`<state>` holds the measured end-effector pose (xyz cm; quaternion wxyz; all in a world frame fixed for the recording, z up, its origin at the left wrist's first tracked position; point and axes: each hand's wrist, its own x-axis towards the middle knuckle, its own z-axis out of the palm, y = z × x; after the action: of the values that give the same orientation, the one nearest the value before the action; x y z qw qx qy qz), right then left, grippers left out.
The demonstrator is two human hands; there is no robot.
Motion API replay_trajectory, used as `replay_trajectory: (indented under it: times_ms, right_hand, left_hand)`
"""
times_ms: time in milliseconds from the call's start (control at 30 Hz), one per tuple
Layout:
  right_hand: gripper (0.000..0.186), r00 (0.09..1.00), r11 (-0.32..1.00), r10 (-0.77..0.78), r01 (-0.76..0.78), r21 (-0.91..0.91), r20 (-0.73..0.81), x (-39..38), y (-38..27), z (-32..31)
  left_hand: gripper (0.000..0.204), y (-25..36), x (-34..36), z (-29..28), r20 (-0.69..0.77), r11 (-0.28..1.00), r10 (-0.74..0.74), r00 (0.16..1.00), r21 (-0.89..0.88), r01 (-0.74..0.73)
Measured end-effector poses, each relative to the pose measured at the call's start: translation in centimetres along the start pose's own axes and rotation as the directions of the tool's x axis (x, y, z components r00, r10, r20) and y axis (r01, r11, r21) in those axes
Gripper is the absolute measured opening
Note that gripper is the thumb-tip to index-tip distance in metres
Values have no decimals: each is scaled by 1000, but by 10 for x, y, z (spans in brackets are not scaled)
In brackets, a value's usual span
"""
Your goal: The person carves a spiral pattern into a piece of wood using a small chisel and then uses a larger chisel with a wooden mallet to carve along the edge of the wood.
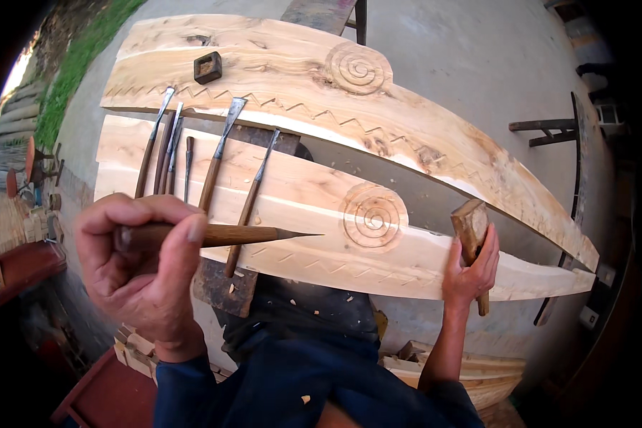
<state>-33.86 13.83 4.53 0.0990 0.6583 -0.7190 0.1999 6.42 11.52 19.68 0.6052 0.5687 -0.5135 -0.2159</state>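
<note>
Head view: your left hand [146,267] clasps a pointed tool [257,235] over the left part of the near board [307,200], perhaps levelled to show its tip; your right hand [469,274], wrapped around a wooden mallet [471,220], sits at the board's narrowing right; chisels [212,178] lie across the board's left, seemingly for easy reach.

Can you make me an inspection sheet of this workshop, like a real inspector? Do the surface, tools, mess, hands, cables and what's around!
Surface: near plank and far plank, both with a round carving and zigzags.
Job's things: pointed tool with a wooden handle; wooden mallet.
Clutter: row of hand tools lying across the near plank; dark square box on the far plank; wood chip on the clothing.
Left hand: gripping the pointed tool.
Right hand: gripping the wooden mallet.
Cables: nothing seen.
Surroundings: grey floor; grass at upper left.
</note>
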Motion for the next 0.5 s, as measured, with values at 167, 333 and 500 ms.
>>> replay_trajectory:
  times_ms: [167, 333, 500]
  right_hand:
    - [72, 1000, 1000, 19, -19, -4, 25, -1, 0, -1]
    - [72, 999, 1000, 29, -29, -8, 38, 0, 3, -2]
    - [75, 952, 995, 55, -78, 66, 301, 26, 3, -22]
  left_hand:
    - [41, -6, 2, 43, 101, 999, 9, 995, -47, -4]
    - [32, -48, 2, 55, 373, 967, -252, 893, 131, 218]
    - [18, -113, -21, 53, 527, 925, -349, 775, 328, 194]
